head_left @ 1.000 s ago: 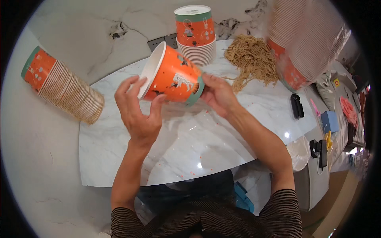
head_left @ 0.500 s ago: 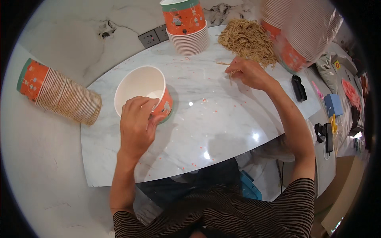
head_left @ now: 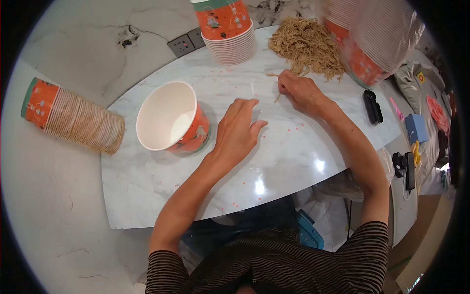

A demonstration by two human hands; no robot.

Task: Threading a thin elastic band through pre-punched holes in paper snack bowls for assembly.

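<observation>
An orange paper bowl with a white inside stands upright and empty on the white marble table. My left hand lies flat on the table just right of it, fingers apart, holding nothing. My right hand rests at the near edge of a heap of tan noodle-like strands, its fingers pinched on a thin strand or stick. A stack of the same orange bowls stands upside down behind.
A long stack of bowls lies on its side at the left. More stacked bowls in clear plastic wrap stand at the far right. A wall socket sits behind the table. Black clips, a blue box and small tools lie on the right.
The bowl, held up in both hands a second ago, now stands on the table. My left hand has let go and moved right. My right hand reached to the strand heap.
</observation>
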